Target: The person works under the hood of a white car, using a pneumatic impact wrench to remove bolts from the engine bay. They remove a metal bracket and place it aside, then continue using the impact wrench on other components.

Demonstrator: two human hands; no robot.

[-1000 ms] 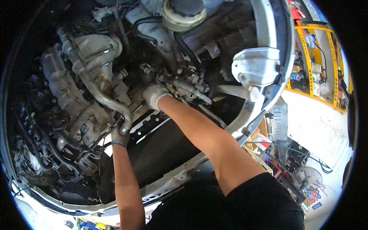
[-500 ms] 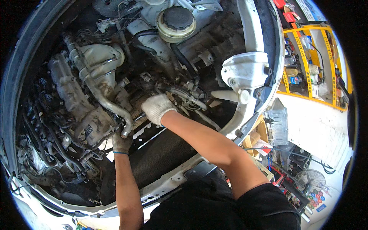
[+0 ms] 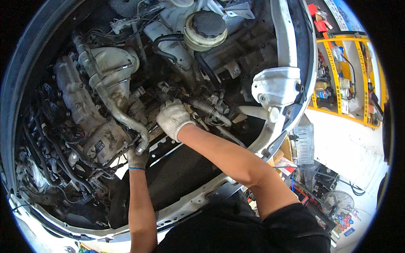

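Observation:
Both my hands wear pale knit gloves and reach into a car's engine bay. My right hand (image 3: 174, 119) is closed, fingers curled down beside the engine, below a ribbed hose (image 3: 204, 106); what it grips is hidden under the glove. My left hand (image 3: 137, 160) reaches up beneath the open lower end of a bent metal pipe (image 3: 113, 109), its fingers out of sight behind the pipe and engine parts. Left of the pipe lies the dusty engine cover (image 3: 98, 135). The dark finned radiator (image 3: 177, 168) lies just in front of my hands.
A reservoir with a black cap (image 3: 206, 24) stands at the far side. At the right are a white metal bracket (image 3: 276, 86) and the car's front rim. Wires and hoses (image 3: 59, 147) crowd the left. Beyond the car stand a yellow shelf rack (image 3: 337, 76) and a fan (image 3: 338, 201).
The view has shifted slightly, so the engine bay sits a little lower and to the right. A thin dark rod seen beside my right hand earlier is now hard to make out.

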